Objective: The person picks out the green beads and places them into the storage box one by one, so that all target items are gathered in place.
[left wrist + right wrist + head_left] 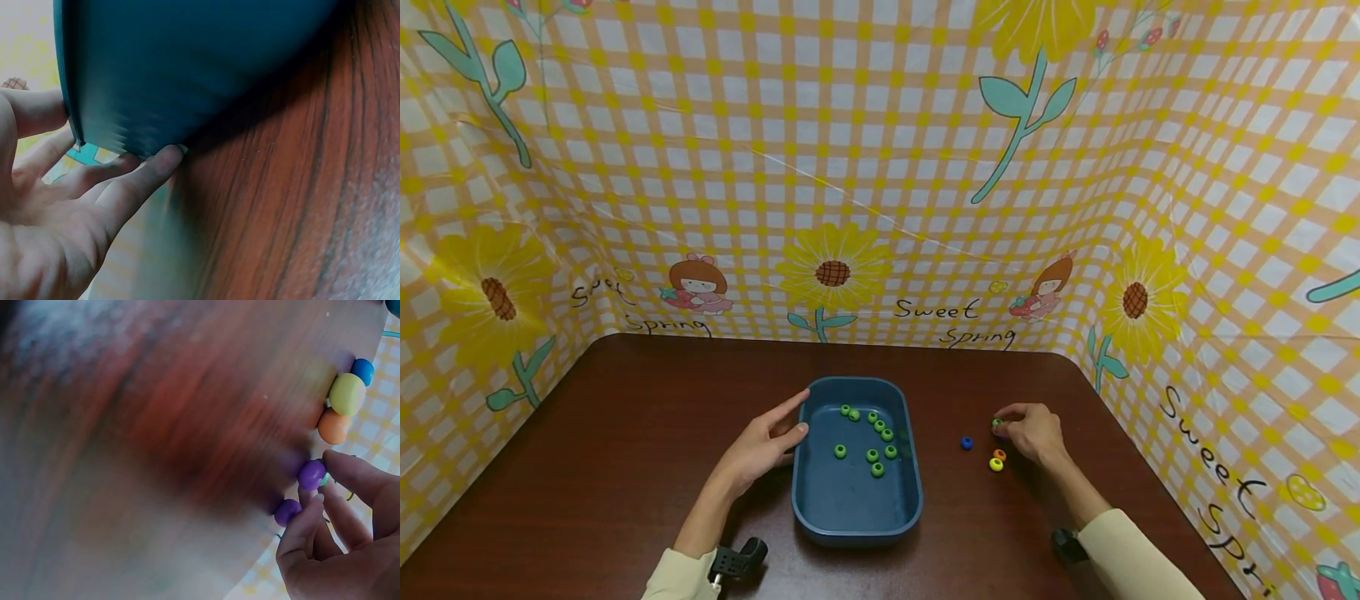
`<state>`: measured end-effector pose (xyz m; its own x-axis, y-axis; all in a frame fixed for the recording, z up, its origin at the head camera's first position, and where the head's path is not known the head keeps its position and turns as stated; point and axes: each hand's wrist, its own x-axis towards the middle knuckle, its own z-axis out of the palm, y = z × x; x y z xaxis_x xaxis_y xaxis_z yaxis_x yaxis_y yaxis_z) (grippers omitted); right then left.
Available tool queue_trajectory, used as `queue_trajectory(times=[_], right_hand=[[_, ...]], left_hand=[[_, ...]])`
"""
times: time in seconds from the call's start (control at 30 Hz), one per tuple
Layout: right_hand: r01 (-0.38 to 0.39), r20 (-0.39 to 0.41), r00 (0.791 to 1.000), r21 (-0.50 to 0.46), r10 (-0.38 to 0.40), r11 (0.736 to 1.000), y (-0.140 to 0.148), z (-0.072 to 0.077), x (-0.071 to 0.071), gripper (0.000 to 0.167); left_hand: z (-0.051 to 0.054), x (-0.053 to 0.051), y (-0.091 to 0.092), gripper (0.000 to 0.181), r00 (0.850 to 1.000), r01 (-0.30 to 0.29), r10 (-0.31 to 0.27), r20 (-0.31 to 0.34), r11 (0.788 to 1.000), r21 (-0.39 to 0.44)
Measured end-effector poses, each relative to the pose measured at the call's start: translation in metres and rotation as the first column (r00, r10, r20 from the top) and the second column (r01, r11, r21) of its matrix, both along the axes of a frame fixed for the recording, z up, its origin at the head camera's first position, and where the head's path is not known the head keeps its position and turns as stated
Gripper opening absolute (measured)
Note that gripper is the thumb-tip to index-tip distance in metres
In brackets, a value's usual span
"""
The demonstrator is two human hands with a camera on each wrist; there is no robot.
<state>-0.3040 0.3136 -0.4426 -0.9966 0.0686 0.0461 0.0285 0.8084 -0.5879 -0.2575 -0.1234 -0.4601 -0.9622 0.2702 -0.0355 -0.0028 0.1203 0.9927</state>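
A dark blue rectangular tray (pixel 856 508) holds several green beads (pixel 887 434) on its floor. Against its left side rests my left hand (pixel 758 450), fingers fairly straight; the left wrist view shows fingertips (pixel 167 157) along the outer wall (pixel 156 75). To the right of the tray, my right hand (pixel 1033 433) pinches a green bead (pixel 996 422) low over the table. In the right wrist view that green bead (pixel 324 480) is mostly hidden behind a purple bead (pixel 310 475). A second purple bead (pixel 287 512) lies by the thumb.
Near the right hand, a blue bead (pixel 967 443), an orange bead (pixel 999 455) and a yellow bead (pixel 996 465) lie on the dark brown table (pixel 662 417). A checked, flower-printed cloth (pixel 880 183) walls the table at the back and sides.
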Motion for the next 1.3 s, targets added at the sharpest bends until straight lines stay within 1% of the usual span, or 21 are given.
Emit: queue_trajectory(times=[0.3, 0.57, 0.67, 0.77, 0.87, 1.0, 1.2, 1.3], right_hand=[[0.022, -0.047, 0.999, -0.009, -0.022, 1.0, -0.003, 0.002, 0.0, 0.022], [0.003, -0.062, 0.998, -0.01, -0.004, 1.0, -0.013, 0.006, 0.003, 0.025], [-0.004, -0.071, 0.997, -0.005, 0.004, 1.0, -0.02, 0.008, 0.005, 0.023], [-0.019, -0.075, 0.997, -0.011, 0.018, 1.0, -0.027, 0.011, 0.006, 0.022], [-0.051, -0.082, 0.995, -0.026, 0.048, 0.998, -0.034, 0.015, 0.006, 0.023], [-0.092, -0.1, 0.991, -0.048, 0.087, 0.995, -0.045, 0.02, 0.006, 0.023], [-0.118, -0.122, 0.987, -0.072, 0.108, 0.99, -0.064, 0.028, 0.01, 0.022], [-0.132, -0.14, 0.983, -0.078, 0.12, 0.988, -0.073, 0.033, 0.011, 0.022]], left_hand=[[0.0, 0.0, -0.003, 0.06, 1.0, 0.021, -0.022, 0.012, 0.999, 0.031], [0.001, 0.0, -0.004, 0.059, 1.0, 0.016, -0.016, 0.01, 0.999, 0.033], [0.001, 0.0, -0.004, 0.059, 1.0, 0.017, -0.017, 0.01, 0.999, 0.031], [0.001, 0.0, -0.005, 0.059, 1.0, 0.026, -0.026, 0.01, 0.999, 0.031], [0.002, 0.0, -0.006, 0.059, 0.999, 0.032, -0.032, 0.014, 0.999, 0.034], [0.003, 0.0, -0.008, 0.059, 0.999, 0.027, -0.028, 0.015, 0.999, 0.038], [0.003, 0.0, -0.009, 0.06, 0.999, 0.035, -0.036, 0.023, 0.998, 0.044], [0.003, -0.001, -0.01, 0.06, 1.0, 0.02, -0.021, 0.019, 0.999, 0.037]])
